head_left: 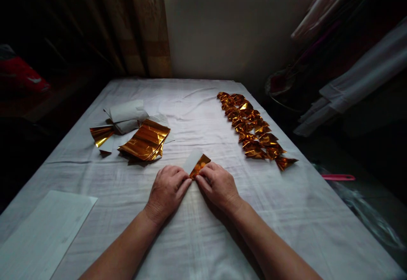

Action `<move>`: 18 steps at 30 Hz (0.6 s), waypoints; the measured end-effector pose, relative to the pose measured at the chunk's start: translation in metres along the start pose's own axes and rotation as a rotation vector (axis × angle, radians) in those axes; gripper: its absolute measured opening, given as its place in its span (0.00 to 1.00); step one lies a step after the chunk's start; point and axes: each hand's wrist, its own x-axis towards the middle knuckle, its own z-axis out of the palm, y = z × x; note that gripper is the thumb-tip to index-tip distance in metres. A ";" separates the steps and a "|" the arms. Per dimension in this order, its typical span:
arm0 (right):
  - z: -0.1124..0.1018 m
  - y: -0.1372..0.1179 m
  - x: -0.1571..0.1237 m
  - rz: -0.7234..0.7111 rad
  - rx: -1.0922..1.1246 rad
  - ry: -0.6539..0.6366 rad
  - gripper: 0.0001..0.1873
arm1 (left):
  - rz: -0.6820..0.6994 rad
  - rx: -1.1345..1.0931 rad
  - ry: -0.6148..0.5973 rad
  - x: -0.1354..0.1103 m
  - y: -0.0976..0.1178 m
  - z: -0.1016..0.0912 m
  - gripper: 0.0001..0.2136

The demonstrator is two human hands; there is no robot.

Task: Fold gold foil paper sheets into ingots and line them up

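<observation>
Between my two hands, at the middle of the cloth-covered table, is a sheet of gold foil paper (199, 164), partly folded so that its pale back and its shiny face both show. My left hand (168, 189) pinches its near left edge between thumb and fingers. On the other side, my right hand (219, 184) is closed on the near right edge, thumb close to the left thumb. A stack of flat gold foil sheets (146, 141) lies ahead and to the left. Rows of folded gold foil pieces (251, 123) run along the right side.
Crumpled pale paper (127, 115) lies behind the foil stack. A white sheet (47, 233) rests at the front left of the table (197, 98). Cloths (365, 68) hang at the right, above a pink handle (338, 177). A curtain (148, 21) hangs at the back left.
</observation>
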 end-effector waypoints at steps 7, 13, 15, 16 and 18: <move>0.005 0.001 0.004 0.034 -0.027 0.025 0.08 | -0.048 -0.001 -0.012 0.002 0.001 0.001 0.10; 0.012 0.002 0.003 0.038 -0.027 0.080 0.08 | -0.112 0.021 0.003 0.005 0.006 0.002 0.09; 0.013 0.002 0.003 0.040 -0.040 0.093 0.08 | -0.124 0.023 0.006 0.005 0.008 0.003 0.08; 0.014 0.002 0.003 0.041 -0.045 0.096 0.08 | -0.128 0.024 0.010 0.005 0.008 0.003 0.08; 0.015 0.001 0.002 0.042 -0.050 0.101 0.08 | -0.133 0.025 0.017 0.005 0.008 0.003 0.08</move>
